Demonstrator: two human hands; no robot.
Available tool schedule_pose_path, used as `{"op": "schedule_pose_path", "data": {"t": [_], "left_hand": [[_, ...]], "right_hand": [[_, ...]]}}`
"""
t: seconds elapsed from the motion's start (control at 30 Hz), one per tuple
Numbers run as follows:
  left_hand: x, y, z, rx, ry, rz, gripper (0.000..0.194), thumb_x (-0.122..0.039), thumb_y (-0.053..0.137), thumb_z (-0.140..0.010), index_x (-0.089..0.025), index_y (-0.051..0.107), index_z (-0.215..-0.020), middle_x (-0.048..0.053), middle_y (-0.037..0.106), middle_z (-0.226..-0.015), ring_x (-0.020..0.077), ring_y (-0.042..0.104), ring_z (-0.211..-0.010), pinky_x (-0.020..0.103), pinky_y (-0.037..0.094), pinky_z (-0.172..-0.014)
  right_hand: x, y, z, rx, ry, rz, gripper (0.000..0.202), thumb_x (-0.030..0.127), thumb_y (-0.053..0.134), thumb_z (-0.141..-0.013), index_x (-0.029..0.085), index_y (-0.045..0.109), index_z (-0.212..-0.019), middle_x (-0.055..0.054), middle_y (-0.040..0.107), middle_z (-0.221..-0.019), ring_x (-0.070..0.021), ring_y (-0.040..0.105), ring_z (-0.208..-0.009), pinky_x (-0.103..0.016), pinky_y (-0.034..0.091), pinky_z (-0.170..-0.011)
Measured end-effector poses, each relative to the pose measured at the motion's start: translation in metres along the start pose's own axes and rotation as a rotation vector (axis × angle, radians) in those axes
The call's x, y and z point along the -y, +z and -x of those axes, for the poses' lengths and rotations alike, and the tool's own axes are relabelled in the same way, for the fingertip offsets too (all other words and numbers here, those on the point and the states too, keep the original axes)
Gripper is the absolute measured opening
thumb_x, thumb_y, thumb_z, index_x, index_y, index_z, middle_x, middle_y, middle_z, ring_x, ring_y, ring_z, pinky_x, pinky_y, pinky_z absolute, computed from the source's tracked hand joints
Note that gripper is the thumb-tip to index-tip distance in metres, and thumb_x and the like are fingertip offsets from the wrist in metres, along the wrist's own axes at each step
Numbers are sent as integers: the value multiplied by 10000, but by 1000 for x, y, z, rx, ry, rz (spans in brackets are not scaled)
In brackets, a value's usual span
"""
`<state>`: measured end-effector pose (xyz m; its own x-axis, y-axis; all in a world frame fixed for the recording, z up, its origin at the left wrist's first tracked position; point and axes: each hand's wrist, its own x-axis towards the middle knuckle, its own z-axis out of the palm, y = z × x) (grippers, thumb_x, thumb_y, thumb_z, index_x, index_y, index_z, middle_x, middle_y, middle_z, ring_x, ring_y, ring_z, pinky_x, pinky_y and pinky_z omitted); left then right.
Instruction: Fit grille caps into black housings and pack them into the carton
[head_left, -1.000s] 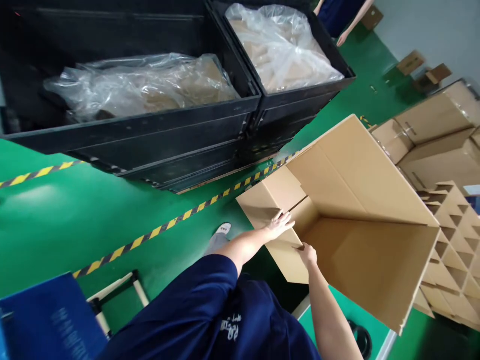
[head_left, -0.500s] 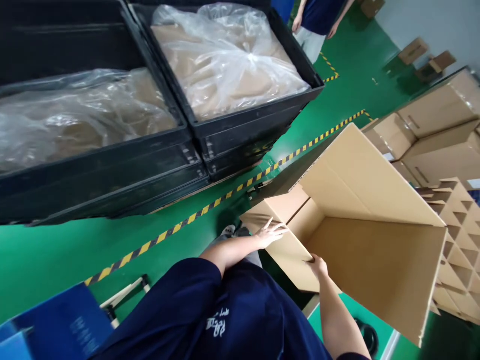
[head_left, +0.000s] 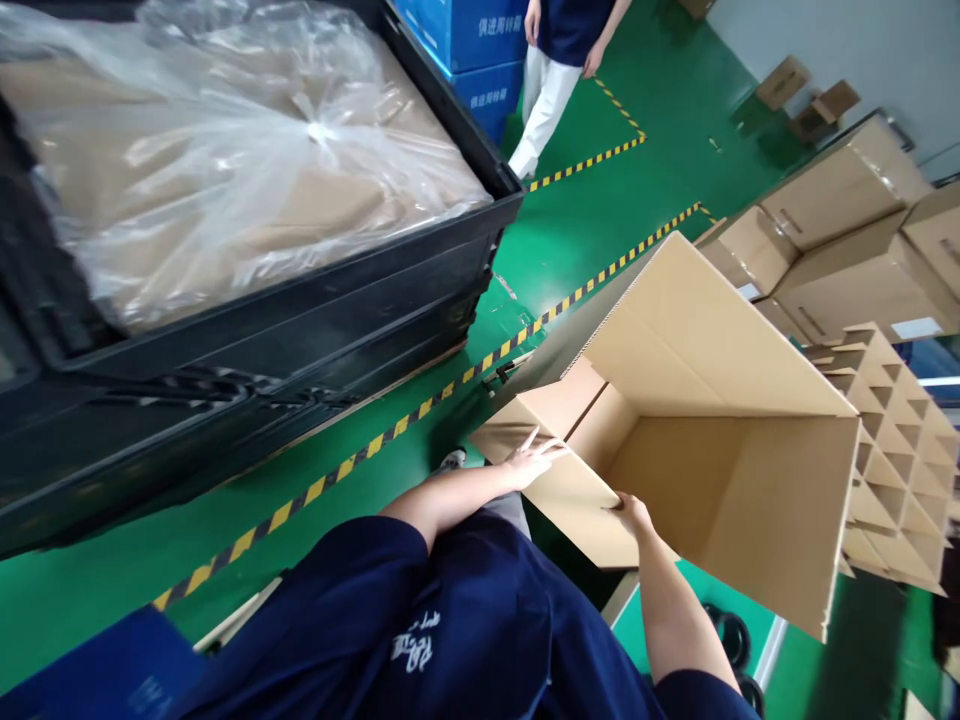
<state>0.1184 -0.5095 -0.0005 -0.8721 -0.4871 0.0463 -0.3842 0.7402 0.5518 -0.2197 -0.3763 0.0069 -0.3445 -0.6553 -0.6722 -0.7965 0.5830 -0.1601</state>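
Observation:
In front of me, to the right of centre, a large cardboard box (head_left: pixel 727 490) stands with its top open and its flaps up or folded out. My left hand (head_left: pixel 531 462) lies with spread fingers on the near flap, close to its left corner. Farther right along the same edge, my right hand (head_left: pixel 634 514) grips the cardboard, thumb on one side and the fingers hidden behind. Inside the box I see bare brown walls; part of its bottom is out of sight.
Black plastic crates (head_left: pixel 300 290) with bagged brown contents stand at the left. A co-worker (head_left: pixel 562 60) stands by blue boxes (head_left: pixel 484 50). Cardboard dividers (head_left: pixel 896 450) and closed cartons (head_left: pixel 840 220) are at the right. Yellow-black tape (head_left: pixel 390 435) crosses the green floor. A blue box (head_left: pixel 97 665) is lower left.
My view has turned a little to the right, so the crates and the box sit farther left. More of the co-worker and the blue boxes shows. Both hands keep their places on the box.

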Motion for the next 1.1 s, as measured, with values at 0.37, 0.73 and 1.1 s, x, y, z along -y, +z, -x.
{"op": "schedule_pose_path", "data": {"t": [0.37, 0.73, 1.1], "left_hand": [[3, -5, 9, 22, -72, 68, 401, -33, 418, -919, -234, 744, -1037, -10, 433, -1608, 219, 232, -1554, 614, -4, -1281], [-3, -5, 6, 41, -34, -37, 318, -65, 454, -918, -195, 728, -1011, 6, 412, -1619, 314, 205, -1555, 630, 88, -1275], [3, 5, -8, 19, -4, -12, 330, -50, 502, -874, -181, 739, -1062, 44, 474, -1575, 334, 250, -1536, 668, 21, -1265]], "right_hand": [[7, -6, 4, 9, -12, -7, 433, 259, 740, -687, 136, 781, -1099, -54, 793, -864, -253, 745, -877, -256, 542, -749], [4, 0, 4, -9, 5, -27, 405, 268, 734, -685, 180, 775, -1078, -33, 786, -851, -257, 740, -881, -276, 545, -761], [2, -8, 2, 18, 8, 28, 453, 309, 729, -674, 156, 781, -1097, -75, 792, -911, -281, 739, -923, -289, 538, -774]]}}
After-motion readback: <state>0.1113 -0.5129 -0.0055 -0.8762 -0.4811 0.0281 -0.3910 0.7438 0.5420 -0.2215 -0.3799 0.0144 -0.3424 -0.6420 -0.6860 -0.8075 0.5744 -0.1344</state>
